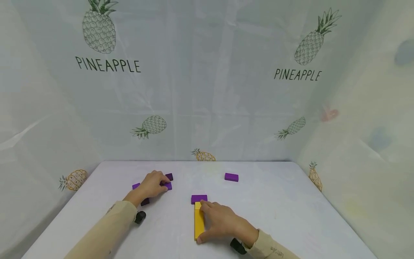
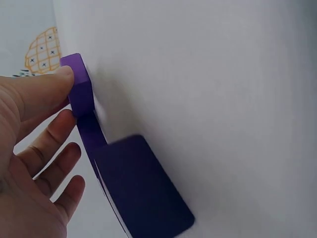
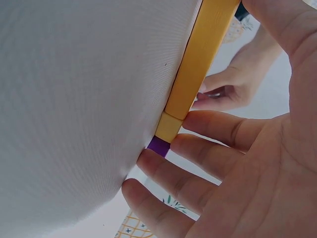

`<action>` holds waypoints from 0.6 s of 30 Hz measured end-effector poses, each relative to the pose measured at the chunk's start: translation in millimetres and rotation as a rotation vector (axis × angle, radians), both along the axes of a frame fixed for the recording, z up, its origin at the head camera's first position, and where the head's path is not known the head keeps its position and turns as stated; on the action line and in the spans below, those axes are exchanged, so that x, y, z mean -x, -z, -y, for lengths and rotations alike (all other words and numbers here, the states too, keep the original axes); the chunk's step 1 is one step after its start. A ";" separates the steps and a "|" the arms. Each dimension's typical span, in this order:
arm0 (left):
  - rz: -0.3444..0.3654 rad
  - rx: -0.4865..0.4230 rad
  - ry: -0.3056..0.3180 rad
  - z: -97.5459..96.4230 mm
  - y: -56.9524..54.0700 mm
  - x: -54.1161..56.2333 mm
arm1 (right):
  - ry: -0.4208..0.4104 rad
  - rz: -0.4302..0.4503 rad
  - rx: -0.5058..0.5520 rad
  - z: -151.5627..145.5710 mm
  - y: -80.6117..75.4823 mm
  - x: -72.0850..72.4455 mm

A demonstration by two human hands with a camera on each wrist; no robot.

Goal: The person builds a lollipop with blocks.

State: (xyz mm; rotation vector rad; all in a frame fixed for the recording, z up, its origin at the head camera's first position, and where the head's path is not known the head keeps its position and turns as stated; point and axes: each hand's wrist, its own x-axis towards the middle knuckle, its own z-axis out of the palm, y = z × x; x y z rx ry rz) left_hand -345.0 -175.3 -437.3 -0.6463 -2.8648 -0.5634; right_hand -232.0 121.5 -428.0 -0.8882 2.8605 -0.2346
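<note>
Plainly, PINEAPPLE was printed twice on the far sheet, once left and once right, each time beneath a drawn pineapple; the small lettering on my right sleeve I couldn't make out. I counted seven such drawings, two yellow pieces and six visible bits of purple, some partly covered by my left hand. That hand pinched one purple block between thumb and forefinger, its other fingers loosely bent. A darker block lay just beyond it on the far side, and two more bits of purple showed left of and nearer than my hand. My right hand was spread wide, fingers fairly straight, along the right side of the long yellow bar, thumb by its near end, fingertips at the short yellow block. Against that block's far end sat the middle purple block; another lay apart, far right.
</note>
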 end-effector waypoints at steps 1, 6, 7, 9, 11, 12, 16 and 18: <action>0.004 0.000 -0.003 -0.8 -0.3 -0.7 | 0.000 -0.001 -0.002 0.4 0.5 0.2; 0.020 0.001 -0.006 -9.2 -0.9 -1.8 | 0.000 -0.002 -0.002 -0.3 0.7 0.3; 0.017 -0.001 -0.003 -11.5 -0.8 -1.8 | 0.000 -0.002 -0.001 -0.6 0.6 0.3; 0.030 -0.013 -0.005 -16.1 -0.2 -2.3 | -0.001 -0.004 0.001 -1.0 0.6 0.1; 0.039 -0.019 -0.001 -20.8 0.4 -2.4 | -0.002 -0.004 0.006 -1.2 0.9 0.0; 0.041 -0.026 0.008 -23.3 0.5 -2.4 | -0.002 -0.003 0.006 -1.4 0.9 0.1; 0.077 -0.048 0.022 -32.8 1.4 -2.7 | -0.002 0.005 0.008 -1.6 1.2 0.8; 0.101 -0.063 0.025 -37.5 1.1 -3.2 | -0.004 0.008 0.007 -1.7 1.7 1.3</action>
